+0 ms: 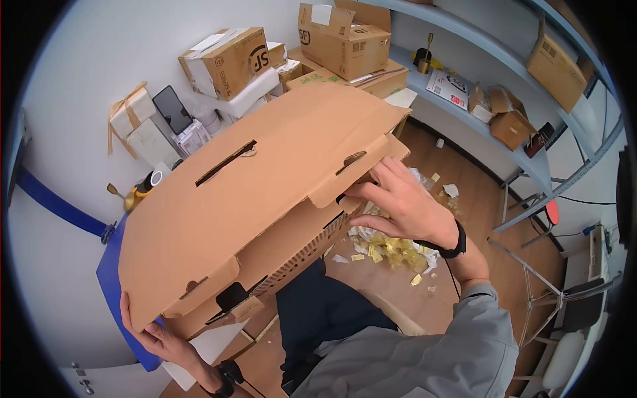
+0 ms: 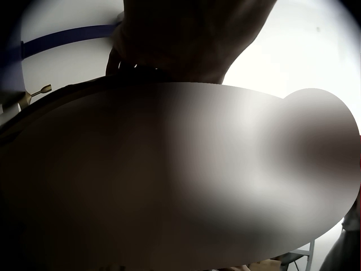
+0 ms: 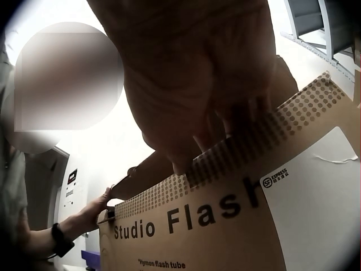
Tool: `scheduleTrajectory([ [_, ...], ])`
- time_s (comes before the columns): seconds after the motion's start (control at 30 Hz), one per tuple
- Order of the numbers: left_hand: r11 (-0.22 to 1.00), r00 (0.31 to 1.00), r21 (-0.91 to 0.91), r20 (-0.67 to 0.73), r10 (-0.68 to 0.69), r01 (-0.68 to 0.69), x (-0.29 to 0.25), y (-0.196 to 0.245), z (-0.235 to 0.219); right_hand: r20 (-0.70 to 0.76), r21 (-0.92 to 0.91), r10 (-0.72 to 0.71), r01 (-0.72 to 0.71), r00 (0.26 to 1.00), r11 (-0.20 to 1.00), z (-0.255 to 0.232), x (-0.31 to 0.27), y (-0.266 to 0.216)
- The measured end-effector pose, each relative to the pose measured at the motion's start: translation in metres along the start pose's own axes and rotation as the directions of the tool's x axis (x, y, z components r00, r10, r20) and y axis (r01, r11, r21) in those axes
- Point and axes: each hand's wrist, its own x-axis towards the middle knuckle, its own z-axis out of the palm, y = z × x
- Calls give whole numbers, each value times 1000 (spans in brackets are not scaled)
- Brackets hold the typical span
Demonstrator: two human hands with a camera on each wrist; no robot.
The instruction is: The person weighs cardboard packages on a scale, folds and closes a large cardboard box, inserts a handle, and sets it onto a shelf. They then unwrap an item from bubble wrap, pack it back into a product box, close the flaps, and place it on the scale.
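Note:
A large brown cardboard box (image 1: pixel 265 152) tilts in front of the person, its lid partly raised along the front edge. "Studio Flash" is printed on the box's front panel (image 3: pixel 186 226). The left hand (image 1: pixel 159 341) grips the lid's near left corner, with fingers along the side and the thumb toward the front. At the right end of the front edge, the right hand (image 1: pixel 405 205) has bent fingers at the gap under the lid's front flap (image 1: pixel 348 176); its thumb lies lower, by the box front. Some right fingertips are hidden in the gap.
Packing scraps (image 1: pixel 398 252) litter the floor beyond the right hand. Stacked cartons (image 1: pixel 348 43) stand behind the box, and a blue-grey shelf (image 1: pixel 458 99) holds more boxes at right. A metal stand (image 1: pixel 531 288) is on the right. A phone (image 1: pixel 172 109) leans by the wall.

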Motion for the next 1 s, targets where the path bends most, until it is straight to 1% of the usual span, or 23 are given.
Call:
scheduleTrajectory([
  [0.07, 1000, 1000, 20, -8, -7, 7, -2, -3, 1, 66, -26, 40, -38, 997, 999, -6, 0, -2],
  [0.13, 993, 998, -112, -50, 24, -29, -3, -9, 4, 62, -14, 58, -57, 996, 998, -4, 3, -4],
  [0.17, 993, 999, -115, -49, 22, -27, -3, -9, 3, 49, -3, 78, -78, 996, 997, -4, 5, -5],
  [0.2, 998, 999, -58, -31, 37, -39, -3, -8, 2, 50, -6, 79, -79, 996, 997, -4, 4, -4],
  [0.23, 999, 999, 1, -14, 50, -50, -3, -7, 0, 93, 34, 127, -130, 988, 991, -5, 4, -2],
  [0.27, 999, 999, -1, -18, 44, -44, -3, -7, 0, 140, 72, 169, -180, 976, 981, -6, 4, 1],
  [0.3, 999, 999, 1, -7, 53, -53, -5, -7, -1, 146, 67, 163, -174, 976, 982, -5, 3, 2],
  [0.37, 998, 998, 2, 1, 56, -56, -9, -10, -1, -23, 110, 110, -107, 994, 988, 1, -4, 3],
  [0.4, 999, 999, 1, 1, 45, -45, -10, -12, -1, -19, 109, 108, -106, 994, 988, 8, -11, 2],
  [0.43, 999, 999, -1, 2, 37, -37, -11, -15, -2, -142, 105, 79, -65, 987, 992, 17, -20, 1],
  [0.47, 999, 999, -2, 2, 35, -35, -12, -20, -3, -262, 96, 48, -23, 964, 995, 25, -28, 0],
  [0.5, 998, 999, -31, 22, 50, -49, -15, -25, -6, -258, 95, 46, -22, 965, 995, 35, -33, -1],
  [0.57, 997, 997, -58, 51, 60, -57, -21, -36, -10, -439, 90, 83, -48, 894, 995, 52, -40, -6],
  [0.6, 996, 996, -75, 71, 60, -55, -23, -39, -13, -461, 81, 73, -40, 885, 996, 54, -40, -11],
  [0.67, 994, 993, -89, 96, 69, -60, -24, -44, -17, -482, 79, 98, -68, 871, 995, 59, -39, -18],
  [0.73, 986, 984, -166, 180, 4, 26, -30, -43, -23, -529, 97, 135, -98, 838, 990, 64, -34, -22],
  [0.77, 992, 986, -125, 165, -2, 23, -34, -44, -25, -527, 135, 136, -76, 839, 988, 66, -31, -25],
  [0.83, 984, 986, -174, 166, -6, 35, -37, -43, -25, -556, 112, 164, -121, 815, 986, 65, -25, -30],
  [0.9, 975, 988, -212, 153, -26, 59, -38, -29, -20, -464, 24, 118, -121, 878, 992, 60, -22, -34],
  [0.93, 982, 990, -180, 135, -32, 56, -36, -20, -15, -445, 11, 115, -123, 888, 992, 61, -21, -35],
  [0.97, 988, 994, -148, 93, 54, -40, -34, -11, -8, -428, -12, 113, -131, 897, 991, 60, -21, -37],
  [1.0, 984, 988, -119, 57, 143, -135, -34, -5, -5, -424, 30, 149, -151, 893, 988, 58, -22, -39],
])
